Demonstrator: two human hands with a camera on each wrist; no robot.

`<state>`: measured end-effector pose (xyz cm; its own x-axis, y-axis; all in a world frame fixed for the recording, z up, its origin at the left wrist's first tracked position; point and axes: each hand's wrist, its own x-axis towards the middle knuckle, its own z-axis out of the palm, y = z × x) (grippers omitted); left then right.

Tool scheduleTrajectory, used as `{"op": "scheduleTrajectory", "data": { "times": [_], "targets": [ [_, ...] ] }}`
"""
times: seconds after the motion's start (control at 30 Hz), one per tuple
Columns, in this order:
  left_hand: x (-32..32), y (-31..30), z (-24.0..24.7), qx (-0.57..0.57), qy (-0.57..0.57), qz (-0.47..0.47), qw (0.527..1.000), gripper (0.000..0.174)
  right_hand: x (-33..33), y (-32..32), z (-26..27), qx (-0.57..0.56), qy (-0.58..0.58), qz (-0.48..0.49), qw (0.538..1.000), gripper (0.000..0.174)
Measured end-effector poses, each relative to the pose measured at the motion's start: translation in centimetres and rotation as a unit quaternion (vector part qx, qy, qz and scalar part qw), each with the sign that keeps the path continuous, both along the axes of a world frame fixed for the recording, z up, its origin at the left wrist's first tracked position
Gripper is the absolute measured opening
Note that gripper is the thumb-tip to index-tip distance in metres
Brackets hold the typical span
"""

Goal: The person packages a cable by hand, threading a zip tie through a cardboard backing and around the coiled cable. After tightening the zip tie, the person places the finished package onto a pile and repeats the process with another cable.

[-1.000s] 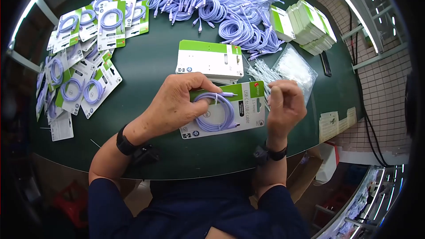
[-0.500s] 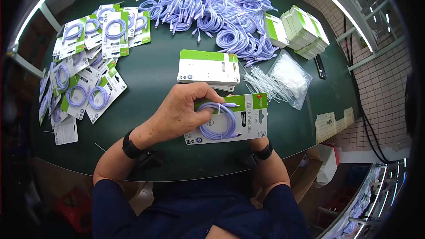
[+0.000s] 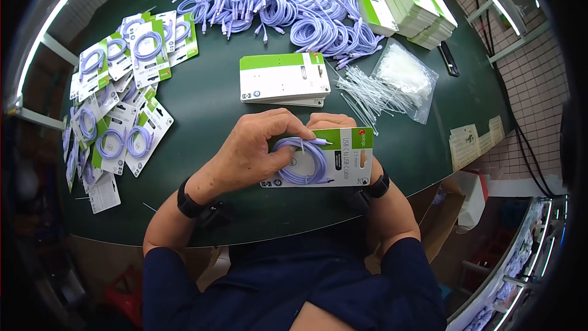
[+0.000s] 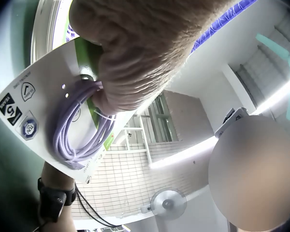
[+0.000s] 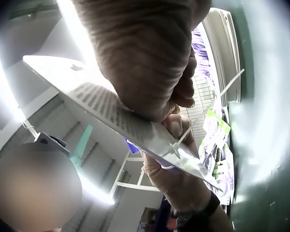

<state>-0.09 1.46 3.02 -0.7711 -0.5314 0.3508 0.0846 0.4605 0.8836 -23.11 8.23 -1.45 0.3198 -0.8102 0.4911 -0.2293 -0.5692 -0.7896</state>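
My left hand (image 3: 251, 150) pinches a coiled lilac USB cable (image 3: 313, 162) against its green and white retail card (image 3: 352, 162). White cable ties loop around the coil. The same card (image 4: 41, 108) appears tilted in the left wrist view, the left thumb inside the coil. Most of my right hand (image 3: 334, 121) is hidden behind the card. In the right wrist view the right hand (image 5: 145, 58) has curled fingers close to the card's printed back (image 5: 104, 104). A white cable tie (image 5: 215, 102) sticks out from that back; I cannot tell what the right fingers hold.
A stack of cards (image 3: 285, 76) lies ahead, with loose cable ties (image 3: 373, 95) and a clear bag of ties (image 3: 407, 76) to its right. Coiled cables (image 3: 275, 6) are heaped at the back, carded cables (image 3: 110, 141) at left, more card stacks (image 3: 422, 12) back right.
My right hand has moved from beside the card's right edge to behind it. My left hand keeps its pinch on the cable and card.
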Motion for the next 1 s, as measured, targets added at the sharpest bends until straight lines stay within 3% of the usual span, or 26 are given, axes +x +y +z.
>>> {"op": "scheduleTrajectory", "data": {
  "times": [0.13, 0.27, 0.33, 0.47, 1.0],
  "targets": [
    [0.0, 0.7, 0.3, -0.003, -0.015, 0.026, 1.0, 0.03, -0.3, 0.2, -0.4, 0.004, 0.016, -0.005, 1.0, 0.027],
    [0.1, 0.3, 0.5, -0.047, -0.027, 0.042, 0.998, 0.032, -0.4, -0.5, -0.4, -0.083, 0.02, -0.014, 0.996, 0.026],
    [0.0, 0.0, 0.6, -0.073, -0.022, 0.044, 0.996, 0.032, -0.3, -0.5, -0.6, -0.054, -0.017, -0.006, 0.998, 0.024],
    [0.2, 0.1, 0.6, -0.052, -0.04, 0.028, 0.997, 0.033, -0.3, -0.3, -0.4, -0.033, 0.033, -0.004, 0.999, 0.022],
    [0.1, -0.1, 0.1, -0.117, -0.06, -0.003, 0.991, 0.037, 0.3, -0.3, -0.6, -0.083, 0.089, -0.066, 0.99, 0.018]
  ]
}}
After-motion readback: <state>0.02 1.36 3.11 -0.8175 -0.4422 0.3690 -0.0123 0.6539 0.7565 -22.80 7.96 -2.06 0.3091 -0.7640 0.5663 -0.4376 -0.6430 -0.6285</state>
